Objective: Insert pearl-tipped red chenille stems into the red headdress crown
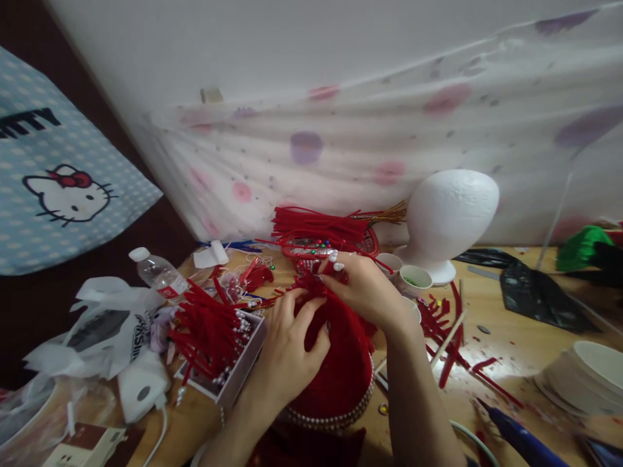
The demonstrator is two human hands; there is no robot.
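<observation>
Table's a mess: white foam head (450,214) at the far right, small cups (413,279) just beside it, a water bottle (158,272) lying far left, plastic bags (104,331) near left, a cat-print cushion (63,181) beyond, blue glue gun (520,438) near right.

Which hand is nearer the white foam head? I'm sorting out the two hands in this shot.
Right. The right hand works at the top of the red headpiece, just left of the white foam head. The left hand lies lower, further left.
</observation>
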